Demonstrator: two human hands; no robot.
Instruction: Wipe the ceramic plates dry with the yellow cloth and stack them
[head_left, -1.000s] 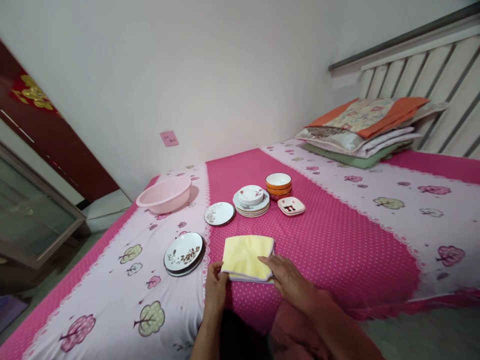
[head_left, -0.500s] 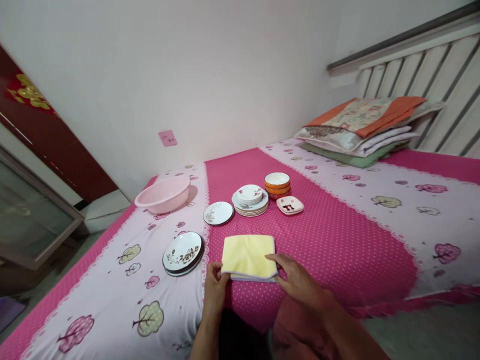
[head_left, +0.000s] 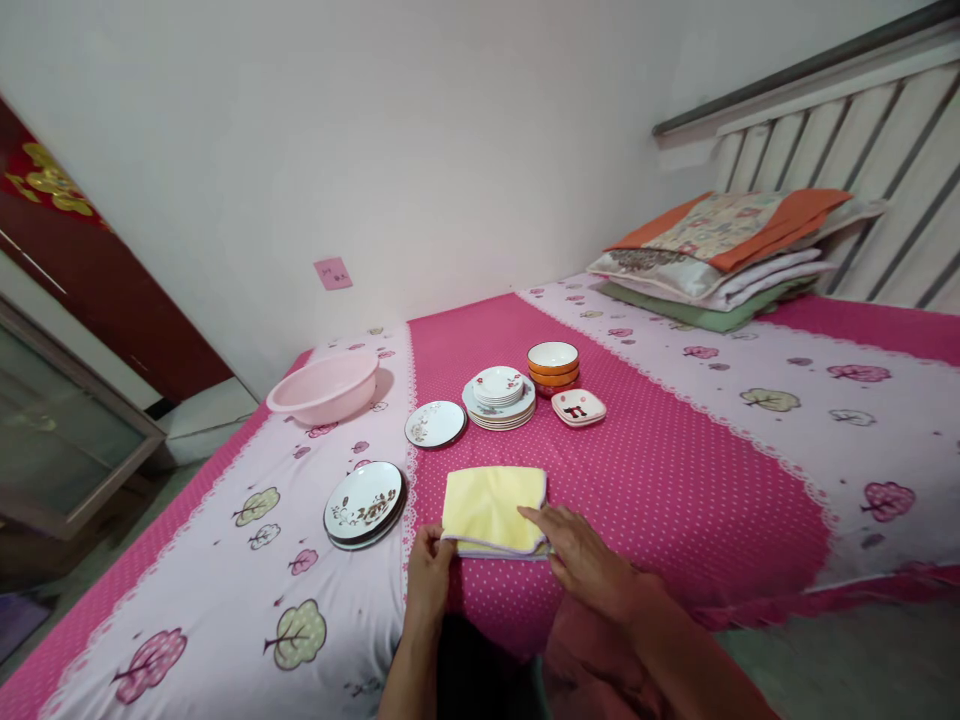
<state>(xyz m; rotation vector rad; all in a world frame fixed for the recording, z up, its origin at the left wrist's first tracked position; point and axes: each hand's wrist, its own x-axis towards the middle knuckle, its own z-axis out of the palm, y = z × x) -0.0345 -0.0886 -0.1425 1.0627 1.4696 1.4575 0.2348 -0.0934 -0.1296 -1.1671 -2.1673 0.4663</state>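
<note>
A folded yellow cloth [head_left: 491,505] with a purple-grey stitched edge lies on the pink dotted part of the bedspread. At its near left corner, my left hand [head_left: 429,572] pinches the edge between thumb and fingers. My right hand [head_left: 581,550] is at the near right corner, its index finger stretched over the top layer and its thumb by the edge; the other fingers are partly hidden. The upper layer lies slightly askew there, showing the layer beneath. Left of the cloth sits a stack of dark-rimmed plates [head_left: 365,500] with a brown floral pattern.
Beyond the cloth stand another dark-rimmed plate stack [head_left: 435,424], white plates [head_left: 499,385] piled on larger ones, orange bowls [head_left: 553,365] and small square dishes [head_left: 578,408]. A pink basin [head_left: 324,388] is at the far left. Folded bedding [head_left: 731,250] lies by the headboard [head_left: 847,180].
My right hand has shifted slightly left, its index finger further in over the cloth. The near right corner of the top layer has moved inward. My left hand keeps its hold.
</note>
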